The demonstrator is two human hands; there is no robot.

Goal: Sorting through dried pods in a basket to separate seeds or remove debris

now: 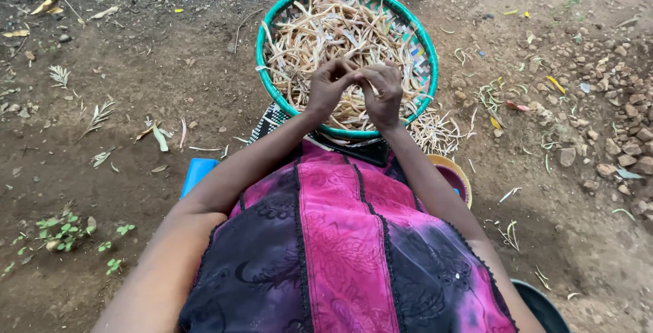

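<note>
Both hands meet over the middle of the basket, fingertips pinched together on a dried bean pod [358, 78] held between them. The left hand [328, 87] curls its fingers inward, knuckles up, its grip closed on one end of the pod; the right hand [383, 93] mirrors it, fingers bent and grasping the other end, though the pod is so thin here that its exact hold is hard to make out. Both wrists are slightly bent, and the forearms run straight forward from the lap, converging toward the basket's near rim.

Beneath the hands, the round woven basket [425, 44] with its teal-green rim is heaped with pale, straw-coloured dried pods. More pods [435, 132] lie spilled on the ground just beside the basket's right edge. Near the right forearm sits a small yellow-rimmed bowl [459, 173], partly hidden by the arm. A blue object [197, 172] shows under the left arm. A pink and black patterned garment [340, 251] covers the lap. Bare soil lies all around, with stones [622, 112] to the right and dry leaves [47, 1] to the left.
</note>
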